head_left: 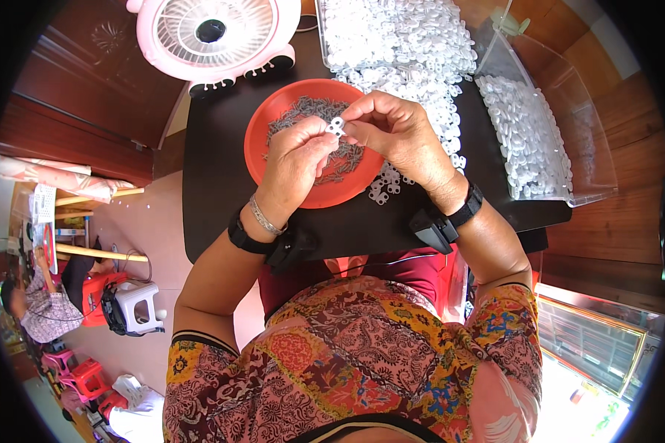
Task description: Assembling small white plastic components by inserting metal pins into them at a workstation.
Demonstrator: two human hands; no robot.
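Observation:
Over the orange-red bowl (255,159), my two hands meet at a small white plastic piece (336,125) with round holes. My left hand (295,162) pinches it between thumb and fingers. Closed at the piece's right edge is my right hand (403,140), thumb and forefinger together; whatever lies between those fingertips is too small to make out. Many small grey screw-like parts (310,111) fill the bowl below. Several loose white pieces (384,184) of the same kind lie beside the bowl, under my right wrist.
A large heap of white pieces (399,37) covers the dark table (222,192) at the back. To the right stands a clear bin (595,188) of white pieces (528,140). A pink fan (151,44) is at the back left. Another person (52,314) sits far left, near stools (137,306).

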